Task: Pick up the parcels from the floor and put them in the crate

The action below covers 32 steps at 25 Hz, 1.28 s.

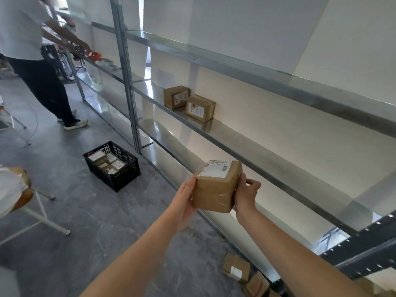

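Note:
I hold a brown cardboard parcel (pixel 216 189) with a white label on top, up in front of the shelving. My left hand (pixel 185 202) presses its left side with straight fingers. My right hand (pixel 246 195) grips its right side, fingers curled behind it. A black plastic crate (pixel 122 179) stands on the floor to the left, several labelled parcels inside it. More brown parcels (pixel 235 270) lie on the floor by the shelf base at the bottom right.
Metal shelving (pixel 267 166) runs along the right; two brown parcels (pixel 188 102) sit on its middle shelf. Another person (pixel 36 67) stands at the far left by the shelf. A stool (pixel 23 196) with a white bag stands left on the grey floor.

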Tool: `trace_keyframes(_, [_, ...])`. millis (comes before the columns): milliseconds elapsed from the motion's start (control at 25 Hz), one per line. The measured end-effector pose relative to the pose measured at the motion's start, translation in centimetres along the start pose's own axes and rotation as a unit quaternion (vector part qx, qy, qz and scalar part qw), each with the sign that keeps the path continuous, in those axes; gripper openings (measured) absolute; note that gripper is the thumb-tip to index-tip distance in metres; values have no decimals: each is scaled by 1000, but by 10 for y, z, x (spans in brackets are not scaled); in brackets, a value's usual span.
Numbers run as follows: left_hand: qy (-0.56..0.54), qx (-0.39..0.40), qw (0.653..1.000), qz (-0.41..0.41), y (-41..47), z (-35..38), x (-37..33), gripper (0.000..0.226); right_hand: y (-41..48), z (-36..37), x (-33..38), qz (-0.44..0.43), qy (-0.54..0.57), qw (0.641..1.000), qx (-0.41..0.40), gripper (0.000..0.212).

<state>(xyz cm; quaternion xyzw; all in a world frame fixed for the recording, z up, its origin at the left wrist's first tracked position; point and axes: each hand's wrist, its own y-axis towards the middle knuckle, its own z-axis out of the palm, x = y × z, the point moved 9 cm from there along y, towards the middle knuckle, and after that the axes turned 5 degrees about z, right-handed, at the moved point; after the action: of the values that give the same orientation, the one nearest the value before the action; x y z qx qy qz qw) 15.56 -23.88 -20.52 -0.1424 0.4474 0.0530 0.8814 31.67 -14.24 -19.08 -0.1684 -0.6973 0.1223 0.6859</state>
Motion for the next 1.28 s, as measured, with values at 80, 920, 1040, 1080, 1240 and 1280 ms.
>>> trace_keyframes(80, [-22,-34,999,-19,2,-13,-4,52,5,13,7,-37,-70,997,9,30])
trace_keyframes(920, [-24,-310,931,189,87,-106,-88,34,87,212,33,-26,-202,888,413,38])
trace_keyframes(1040, [-48,-329,922,198,90,-116,-85,35,95,229,27,-18,-191,879,438,39])
trace_keyframes(1080, [-50,-337,919,199,90,-121,-86,34,95,235,25,-19,-195,873,446,39])
trace_keyframes(1240, [-53,-339,919,194,101,-143,-102,32,100,270,22,-16,-210,864,458,39])
trace_keyframes(1280, [-59,-338,919,194,104,-151,-107,32,101,279,22,-18,-214,864,456,39])
